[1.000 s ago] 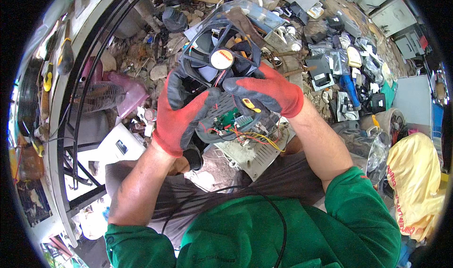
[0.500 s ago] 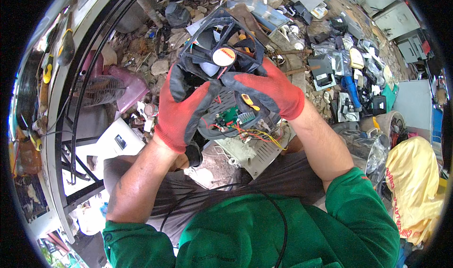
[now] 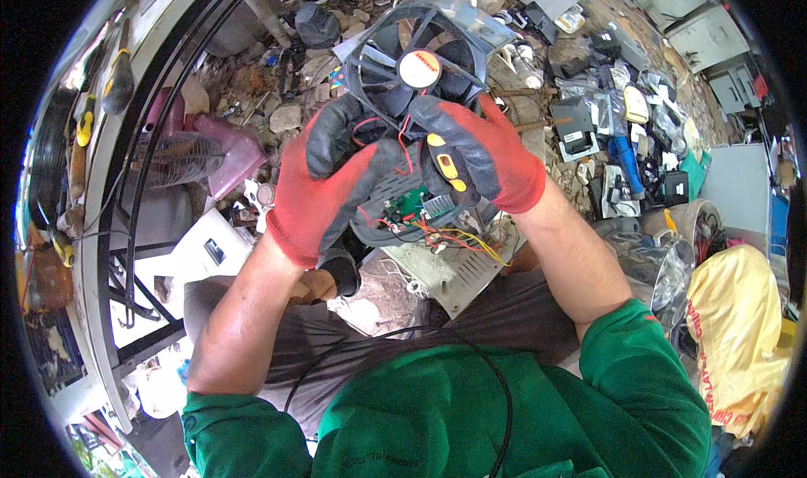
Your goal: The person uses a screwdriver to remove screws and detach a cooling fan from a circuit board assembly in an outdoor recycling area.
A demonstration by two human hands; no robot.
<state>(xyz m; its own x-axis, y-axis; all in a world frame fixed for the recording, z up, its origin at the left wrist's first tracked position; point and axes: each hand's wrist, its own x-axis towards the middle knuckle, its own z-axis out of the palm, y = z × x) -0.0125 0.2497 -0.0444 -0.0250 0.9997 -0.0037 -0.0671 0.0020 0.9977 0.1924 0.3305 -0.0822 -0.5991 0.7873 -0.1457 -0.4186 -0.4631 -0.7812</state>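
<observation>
A square black cooling fan (image 3: 458, 51) with a round white and orange hub label is raised in front of me, its face tilted up toward me. My right hand (image 3: 487, 154), in a red and black glove, grips its lower right side. That same hand also keeps a yellow and black tool handle (image 3: 446, 163) against the palm; the tool's working end is hidden. Below the fan's lower left corner, my gloved left hand (image 3: 324, 171) is curled with the fan's red wire (image 3: 363, 130) running between thumb and fingers. Underneath, a grey vented casing (image 3: 450, 280) holds a green circuit board (image 3: 407, 204) and coloured wires.
Screwdrivers (image 3: 118, 83) hang along the frame at left. A pink plastic piece (image 3: 225, 154) and a wire fan guard (image 3: 172, 160) lie nearby. Scattered electronic scrap (image 3: 580, 129) covers the ground at right, beside a clear bucket (image 3: 660, 268) and a yellow sack (image 3: 731, 335).
The fan has shifted right and turned more face-on. My left hand has come down off its frame to the wire. More of the yellow handle in my right hand shows.
</observation>
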